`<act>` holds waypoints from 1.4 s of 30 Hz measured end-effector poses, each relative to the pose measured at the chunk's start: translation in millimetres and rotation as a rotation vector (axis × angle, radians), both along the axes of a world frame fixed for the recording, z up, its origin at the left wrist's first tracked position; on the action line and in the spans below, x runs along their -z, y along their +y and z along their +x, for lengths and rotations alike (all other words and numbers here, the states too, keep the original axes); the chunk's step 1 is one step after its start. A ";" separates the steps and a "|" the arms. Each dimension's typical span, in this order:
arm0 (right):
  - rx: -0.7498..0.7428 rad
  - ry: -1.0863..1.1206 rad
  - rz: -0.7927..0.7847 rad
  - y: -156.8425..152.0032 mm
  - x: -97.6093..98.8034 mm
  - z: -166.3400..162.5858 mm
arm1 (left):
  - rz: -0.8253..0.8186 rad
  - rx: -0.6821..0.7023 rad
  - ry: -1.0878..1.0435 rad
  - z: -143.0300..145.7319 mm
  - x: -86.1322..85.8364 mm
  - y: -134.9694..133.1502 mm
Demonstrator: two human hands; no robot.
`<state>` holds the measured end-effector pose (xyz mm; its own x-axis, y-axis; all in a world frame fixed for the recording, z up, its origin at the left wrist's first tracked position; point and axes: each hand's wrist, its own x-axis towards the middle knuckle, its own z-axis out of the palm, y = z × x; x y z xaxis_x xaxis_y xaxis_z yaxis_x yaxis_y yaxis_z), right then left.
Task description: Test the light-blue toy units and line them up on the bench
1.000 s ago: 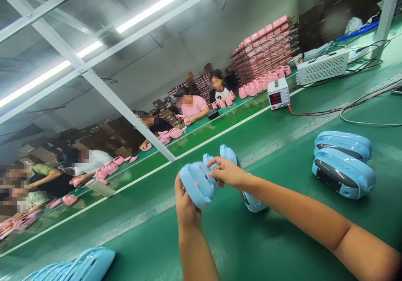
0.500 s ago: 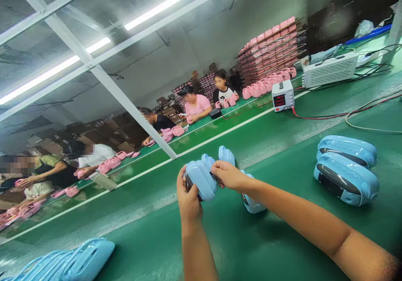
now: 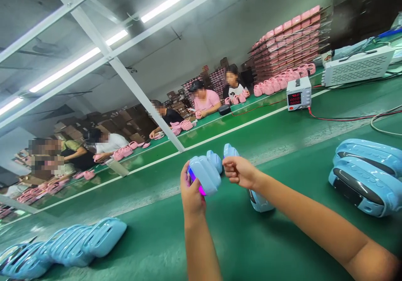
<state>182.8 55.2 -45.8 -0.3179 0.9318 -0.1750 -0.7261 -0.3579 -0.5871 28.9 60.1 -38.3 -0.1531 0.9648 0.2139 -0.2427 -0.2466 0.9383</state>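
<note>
1. A light blue speaker [image 3: 205, 173] is held up above the green tabletop [image 3: 238, 239], a purple glow seen on the face turned toward the left hand [image 3: 191, 193].
2. The left grip is wrapped tight around that speaker.
3. Just right of the speaker, the right hand [image 3: 240, 171] is curled into a fist, apparently holding nothing.
4. Far right of the speaker, two blue speakers [image 3: 364, 176] are stacked.
5. Down left of it, blue shells [image 3: 72, 245] are lined up.

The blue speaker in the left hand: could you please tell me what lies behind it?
Behind the blue speaker stand two more blue units on the green belt; their lower parts are hidden by the speaker and right hand.
</note>
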 end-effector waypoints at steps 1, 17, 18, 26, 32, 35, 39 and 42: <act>0.013 -0.096 0.080 -4.5 -0.7 -3.2 | -0.002 -0.003 -0.006 0.9 -0.3 -0.2; 0.437 -1.127 0.870 -40.9 -0.6 -16.5 | -0.045 -0.004 -0.046 25.3 2.3 -7.5; 0.453 -1.134 0.875 -41.1 -0.7 -16.5 | -0.049 0.004 -0.045 25.3 2.5 -7.5; 0.496 -1.147 0.904 -40.9 0.5 -18.8 | -0.029 -0.017 -0.076 28.8 -0.6 -10.4; 0.529 -1.147 0.934 -42.7 0.2 -20.1 | -0.017 -0.029 -0.065 28.4 -0.7 -10.2; 0.526 -1.160 0.930 -43.3 0.2 -20.2 | -0.017 -0.032 -0.059 28.3 -0.5 -10.3; 0.526 -1.183 0.918 -45.1 -0.1 -19.9 | -0.023 -0.020 -0.078 28.8 -1.3 -11.1; 0.541 -1.192 0.921 -46.4 0.5 -20.5 | -0.014 0.000 -0.096 28.3 -0.8 -10.9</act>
